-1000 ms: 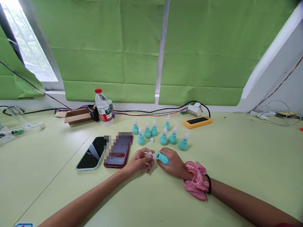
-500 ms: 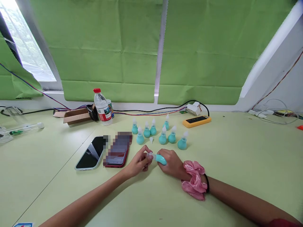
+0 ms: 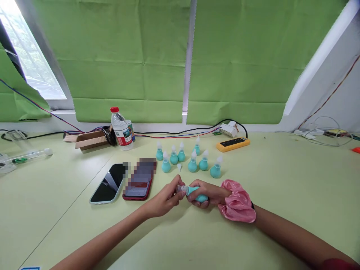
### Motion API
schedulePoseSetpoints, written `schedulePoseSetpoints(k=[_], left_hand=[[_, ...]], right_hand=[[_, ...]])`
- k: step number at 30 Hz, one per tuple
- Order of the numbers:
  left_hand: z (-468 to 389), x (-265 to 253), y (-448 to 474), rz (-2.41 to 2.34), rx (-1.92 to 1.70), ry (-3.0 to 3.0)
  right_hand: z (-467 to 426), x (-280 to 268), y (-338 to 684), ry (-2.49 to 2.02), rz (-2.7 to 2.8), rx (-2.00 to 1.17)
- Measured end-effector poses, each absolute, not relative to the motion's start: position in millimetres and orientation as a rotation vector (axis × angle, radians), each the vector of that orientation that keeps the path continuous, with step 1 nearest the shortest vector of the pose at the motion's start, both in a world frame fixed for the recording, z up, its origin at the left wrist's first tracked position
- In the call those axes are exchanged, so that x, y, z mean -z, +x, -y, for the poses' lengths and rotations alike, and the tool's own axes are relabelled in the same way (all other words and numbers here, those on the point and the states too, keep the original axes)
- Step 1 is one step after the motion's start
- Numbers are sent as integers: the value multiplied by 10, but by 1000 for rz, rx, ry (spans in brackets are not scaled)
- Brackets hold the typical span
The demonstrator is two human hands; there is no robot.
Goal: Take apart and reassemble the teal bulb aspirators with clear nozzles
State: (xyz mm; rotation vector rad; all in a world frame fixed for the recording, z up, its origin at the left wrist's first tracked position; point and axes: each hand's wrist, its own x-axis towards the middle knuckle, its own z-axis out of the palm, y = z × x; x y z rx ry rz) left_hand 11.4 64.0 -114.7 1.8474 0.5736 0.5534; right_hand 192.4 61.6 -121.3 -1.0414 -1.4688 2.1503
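My left hand [image 3: 165, 198] pinches the clear plastic neck [image 3: 183, 188] of a nasal aspirator between thumb and fingers. My right hand [image 3: 212, 192] wraps round its teal rubber bulb [image 3: 201, 197]. The aspirator lies sideways between both hands, just above the table, its clear end towards the left. Fingers partly cover both ends. Beyond my hands stand several similar teal aspirators with white tips, the nearest being an aspirator [image 3: 215, 171] on the right and another aspirator [image 3: 165, 166] on the left. A small loose white tip [image 3: 179, 167] lies among them.
Two phones lie left of my hands, a black-screened phone [image 3: 108, 183] and a red-cased phone [image 3: 137, 193]. Farther back are a water bottle [image 3: 123, 135], an open cardboard box [image 3: 91, 140], a yellow power strip [image 3: 233, 144] and cables along the wall.
My right hand has rolled over, so more of the bulb shows in its grip. My left hand has shifted slightly right and still pinches the clear end. The standing aspirators stay put.
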Motion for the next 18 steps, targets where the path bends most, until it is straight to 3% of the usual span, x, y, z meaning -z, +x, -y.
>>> schedulePoseSetpoints(k=[10, 18], left_hand=[[-497, 874, 179, -483, -416, 2225], [-998, 977, 303, -394, -470, 2073]], right_hand=[[-583, 1184, 2053, -868, 1178, -2559], [-592, 1378, 2265, -823, 1270, -2189]])
